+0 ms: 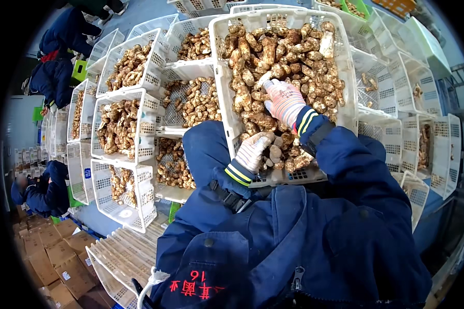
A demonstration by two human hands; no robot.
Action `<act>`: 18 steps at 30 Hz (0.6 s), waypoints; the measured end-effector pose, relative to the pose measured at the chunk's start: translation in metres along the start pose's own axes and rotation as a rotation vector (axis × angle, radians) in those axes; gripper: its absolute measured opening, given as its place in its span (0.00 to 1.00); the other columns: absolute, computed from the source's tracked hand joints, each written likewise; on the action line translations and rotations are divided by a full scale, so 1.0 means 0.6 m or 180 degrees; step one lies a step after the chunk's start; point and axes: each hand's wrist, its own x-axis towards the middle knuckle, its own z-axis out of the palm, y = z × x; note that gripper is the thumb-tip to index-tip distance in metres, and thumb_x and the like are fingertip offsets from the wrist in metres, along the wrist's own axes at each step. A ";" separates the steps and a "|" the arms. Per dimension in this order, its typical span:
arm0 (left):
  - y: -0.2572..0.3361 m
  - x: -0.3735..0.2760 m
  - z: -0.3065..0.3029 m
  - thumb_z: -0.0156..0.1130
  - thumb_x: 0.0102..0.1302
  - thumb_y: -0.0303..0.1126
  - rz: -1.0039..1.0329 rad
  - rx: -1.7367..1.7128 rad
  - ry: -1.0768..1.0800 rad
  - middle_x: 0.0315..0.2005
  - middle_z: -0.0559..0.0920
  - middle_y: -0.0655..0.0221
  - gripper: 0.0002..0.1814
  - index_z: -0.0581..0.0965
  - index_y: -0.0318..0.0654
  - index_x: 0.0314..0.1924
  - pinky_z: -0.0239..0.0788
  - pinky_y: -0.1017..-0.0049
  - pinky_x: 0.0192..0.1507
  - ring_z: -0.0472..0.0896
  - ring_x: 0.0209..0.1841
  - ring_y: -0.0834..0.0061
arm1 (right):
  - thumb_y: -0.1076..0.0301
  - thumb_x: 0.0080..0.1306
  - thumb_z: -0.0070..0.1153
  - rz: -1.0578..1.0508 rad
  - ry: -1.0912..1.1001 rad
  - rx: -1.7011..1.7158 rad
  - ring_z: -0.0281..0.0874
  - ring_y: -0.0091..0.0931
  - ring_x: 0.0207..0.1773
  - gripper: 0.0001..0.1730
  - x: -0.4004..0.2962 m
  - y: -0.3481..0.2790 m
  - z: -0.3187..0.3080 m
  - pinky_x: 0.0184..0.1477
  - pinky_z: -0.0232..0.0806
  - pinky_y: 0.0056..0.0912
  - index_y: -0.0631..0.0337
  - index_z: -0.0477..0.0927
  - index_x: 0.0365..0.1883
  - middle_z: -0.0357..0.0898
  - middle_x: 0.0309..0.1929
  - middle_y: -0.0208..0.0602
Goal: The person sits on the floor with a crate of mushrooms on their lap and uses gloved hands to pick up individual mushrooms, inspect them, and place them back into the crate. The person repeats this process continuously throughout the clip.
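Observation:
A large white plastic crate [350, 77] stands before me, heaped with brown-and-white mushrooms [268, 50] that look like matsutake. My right hand [286, 98], in a striped knit glove, reaches into the middle of the heap. Its fingertips touch a pale-stemmed mushroom [266, 78]; whether they grip it is unclear. Low in the crate, by its near left corner, is my left hand [253, 150] in a matching glove. Its thumb lies on top, and grey, rounded shapes beside it look like soiled, curled fingertips. I cannot tell whether this hand holds anything.
Crates of mushrooms [118, 127] stand in rows at the left. More crates [375, 85] at the right hold a few mushrooms. Nested white crates [123, 258] lie near my left side, beyond them cardboard boxes [58, 251]. Co-workers [48, 189] in dark blue clothing are at the far left.

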 end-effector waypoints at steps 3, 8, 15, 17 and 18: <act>0.004 -0.004 0.006 0.55 0.70 0.45 0.0284 -0.0015 0.0201 0.31 0.82 0.67 0.20 0.78 0.34 0.47 0.70 0.82 0.24 0.80 0.28 0.79 | 0.62 0.57 0.58 0.0268 -0.0061 0.0536 0.77 0.43 0.47 0.20 -0.018 -0.001 -0.023 0.51 0.67 0.41 0.61 0.74 0.46 0.79 0.40 0.47; -0.001 0.007 0.002 0.58 0.69 0.45 0.0395 -0.0671 0.0019 0.46 0.79 0.61 0.29 0.67 0.35 0.62 0.78 0.67 0.40 0.81 0.44 0.66 | 0.57 0.59 0.58 0.0984 -0.0293 0.2013 0.79 0.41 0.44 0.20 -0.120 -0.032 -0.033 0.47 0.70 0.41 0.59 0.75 0.46 0.81 0.40 0.47; -0.007 0.006 -0.013 0.57 0.69 0.42 0.0203 -0.0431 -0.0232 0.37 0.81 0.61 0.25 0.69 0.37 0.61 0.78 0.70 0.35 0.82 0.41 0.65 | 0.61 0.63 0.52 0.0587 0.0882 0.0770 0.77 0.41 0.48 0.16 -0.111 0.051 -0.103 0.50 0.69 0.41 0.61 0.77 0.46 0.79 0.42 0.48; -0.006 0.009 -0.015 0.58 0.68 0.43 0.0145 -0.0426 -0.0391 0.35 0.80 0.62 0.27 0.68 0.36 0.61 0.78 0.68 0.37 0.81 0.38 0.65 | 0.65 0.66 0.48 0.0676 0.0227 0.0069 0.75 0.41 0.54 0.21 -0.076 0.074 -0.103 0.56 0.67 0.38 0.59 0.71 0.57 0.77 0.50 0.48; 0.000 0.005 -0.014 0.59 0.67 0.41 0.0145 -0.0448 -0.0466 0.34 0.79 0.62 0.27 0.67 0.35 0.61 0.77 0.65 0.40 0.80 0.39 0.63 | 0.61 0.66 0.48 0.0871 -0.0202 -0.0011 0.72 0.42 0.58 0.24 -0.050 0.080 -0.089 0.59 0.65 0.40 0.57 0.69 0.60 0.74 0.55 0.49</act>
